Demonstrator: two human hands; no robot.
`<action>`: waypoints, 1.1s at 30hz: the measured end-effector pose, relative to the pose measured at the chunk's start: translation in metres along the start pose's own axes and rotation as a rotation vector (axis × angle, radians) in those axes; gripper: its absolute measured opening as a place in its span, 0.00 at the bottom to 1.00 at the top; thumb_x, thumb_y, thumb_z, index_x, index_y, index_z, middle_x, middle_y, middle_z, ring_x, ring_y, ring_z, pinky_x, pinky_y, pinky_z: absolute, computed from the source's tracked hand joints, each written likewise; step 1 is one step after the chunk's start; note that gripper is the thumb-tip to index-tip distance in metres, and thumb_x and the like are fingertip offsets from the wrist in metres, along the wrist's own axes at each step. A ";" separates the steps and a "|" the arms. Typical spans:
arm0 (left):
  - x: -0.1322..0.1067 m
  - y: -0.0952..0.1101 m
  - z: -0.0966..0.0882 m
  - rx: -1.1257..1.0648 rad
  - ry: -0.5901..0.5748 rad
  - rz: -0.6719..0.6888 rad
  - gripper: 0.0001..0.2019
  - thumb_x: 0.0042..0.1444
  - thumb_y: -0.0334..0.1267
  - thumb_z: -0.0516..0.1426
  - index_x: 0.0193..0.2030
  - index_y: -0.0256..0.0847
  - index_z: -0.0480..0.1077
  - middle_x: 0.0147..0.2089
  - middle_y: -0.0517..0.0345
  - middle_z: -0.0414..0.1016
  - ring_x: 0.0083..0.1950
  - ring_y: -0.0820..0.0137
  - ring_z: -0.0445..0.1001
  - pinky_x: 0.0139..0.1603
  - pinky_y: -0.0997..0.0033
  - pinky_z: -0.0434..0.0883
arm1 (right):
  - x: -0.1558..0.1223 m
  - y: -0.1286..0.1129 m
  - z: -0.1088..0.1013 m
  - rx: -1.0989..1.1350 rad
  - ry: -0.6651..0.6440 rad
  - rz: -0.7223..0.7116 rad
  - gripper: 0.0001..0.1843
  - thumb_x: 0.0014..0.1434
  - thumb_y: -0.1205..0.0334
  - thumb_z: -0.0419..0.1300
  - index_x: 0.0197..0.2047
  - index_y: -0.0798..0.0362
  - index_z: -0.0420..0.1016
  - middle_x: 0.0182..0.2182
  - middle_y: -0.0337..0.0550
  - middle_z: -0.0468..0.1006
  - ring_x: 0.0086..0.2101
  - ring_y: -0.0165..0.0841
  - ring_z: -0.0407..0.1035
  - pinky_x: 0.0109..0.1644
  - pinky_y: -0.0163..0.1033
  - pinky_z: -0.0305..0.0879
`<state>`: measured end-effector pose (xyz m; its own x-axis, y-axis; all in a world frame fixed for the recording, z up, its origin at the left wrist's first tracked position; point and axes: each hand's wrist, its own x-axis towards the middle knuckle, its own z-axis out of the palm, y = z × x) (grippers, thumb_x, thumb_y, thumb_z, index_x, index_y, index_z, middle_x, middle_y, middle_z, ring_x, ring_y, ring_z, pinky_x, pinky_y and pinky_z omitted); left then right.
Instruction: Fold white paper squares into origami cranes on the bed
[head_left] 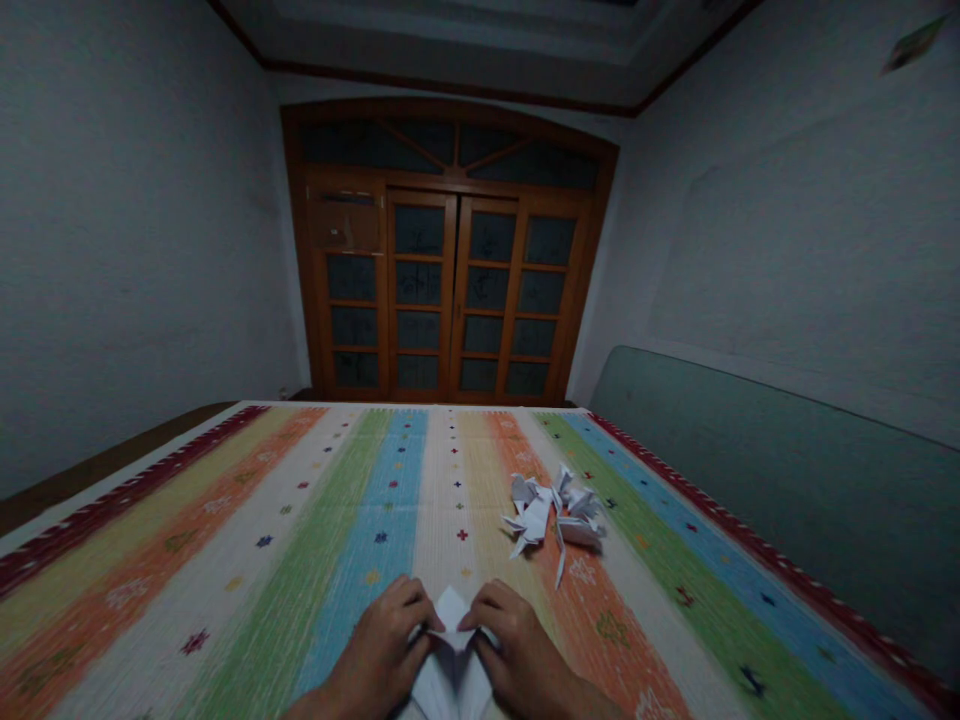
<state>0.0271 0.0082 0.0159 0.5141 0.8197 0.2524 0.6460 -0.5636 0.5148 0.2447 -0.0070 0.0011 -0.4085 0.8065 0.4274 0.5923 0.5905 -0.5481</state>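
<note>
A partly folded sheet of white paper (452, 685) lies at the near edge of the view, with a pointed flap at its far end. On its left side, my left hand (390, 635) pinches a folded edge between thumb and fingers. My right hand (514, 640) grips the matching edge on the right, its fingers curled. Between the two hands the paper's middle is raised into a fold. Its near end runs out of the frame. Beyond my right hand sits a small pile of folded white paper figures (536, 515), touching one another.
A striped, patterned cloth (277, 590) covers the table. Along the right side stands a pale green panel (712, 430) against the wall. Wooden doors with glass panes (454, 290) close off the far end of the room.
</note>
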 end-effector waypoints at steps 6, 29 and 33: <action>-0.008 -0.004 -0.022 0.020 -0.100 0.298 0.15 0.60 0.26 0.57 0.48 0.45 0.79 0.44 0.49 0.78 0.46 0.60 0.75 0.47 0.62 0.71 | -0.001 -0.006 -0.019 -0.048 -0.121 -0.150 0.23 0.51 0.77 0.58 0.47 0.51 0.83 0.38 0.48 0.78 0.41 0.39 0.73 0.43 0.39 0.71; -0.012 0.014 -0.024 -0.074 -0.144 0.146 0.10 0.55 0.27 0.62 0.42 0.44 0.74 0.61 0.51 0.74 0.62 0.59 0.71 0.62 0.61 0.68 | 0.003 -0.006 -0.023 -0.093 -0.119 0.063 0.28 0.48 0.63 0.72 0.52 0.56 0.75 0.56 0.57 0.73 0.58 0.50 0.64 0.64 0.55 0.60; -0.013 0.008 -0.020 -0.060 -0.136 0.208 0.13 0.55 0.31 0.63 0.46 0.47 0.73 0.60 0.52 0.72 0.61 0.57 0.69 0.62 0.59 0.67 | 0.000 0.002 -0.018 -0.042 -0.107 0.039 0.24 0.48 0.65 0.70 0.50 0.54 0.76 0.54 0.56 0.74 0.57 0.49 0.65 0.63 0.54 0.61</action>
<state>0.0143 -0.0044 0.0329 0.7063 0.6630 0.2481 0.4855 -0.7087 0.5119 0.2582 -0.0062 0.0126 -0.4547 0.8287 0.3263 0.6366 0.5586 -0.5317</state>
